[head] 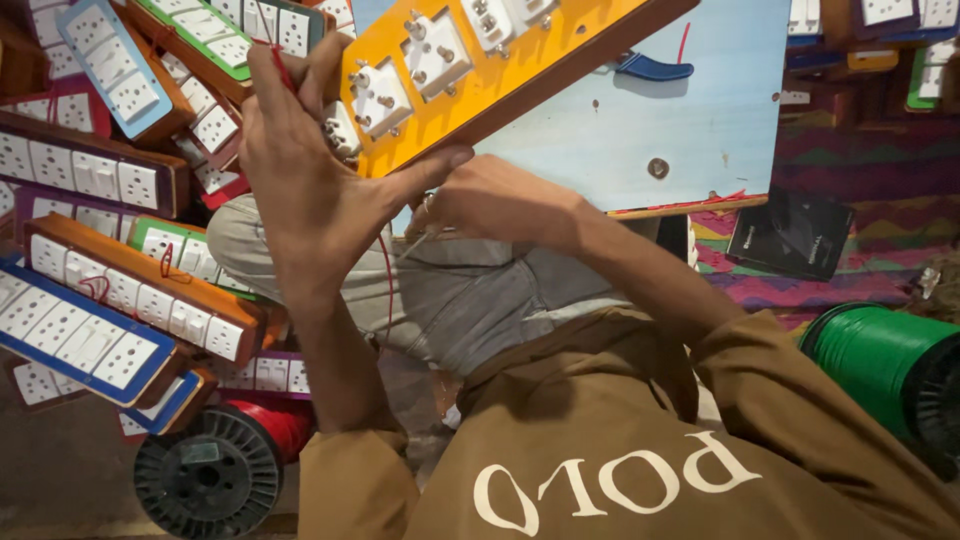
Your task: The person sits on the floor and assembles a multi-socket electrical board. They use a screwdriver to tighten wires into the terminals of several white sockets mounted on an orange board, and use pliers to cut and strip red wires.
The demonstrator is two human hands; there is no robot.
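Observation:
My left hand grips the lower end of a long orange switch board panel, thumb pressed against its edge, the panel tilted up to the right with the backs of white sockets and their metal terminals showing. A thin red wire runs past my left fingers. My right hand is curled under the panel's lower edge, pinching something thin that I cannot make out. Another red wire hangs down between my hands over my grey trousers.
Stacked switch boards with white sockets fill the left side. A red wire spool lies at bottom left, a green spool at right. A light blue board and a black packet lie ahead on a patterned mat.

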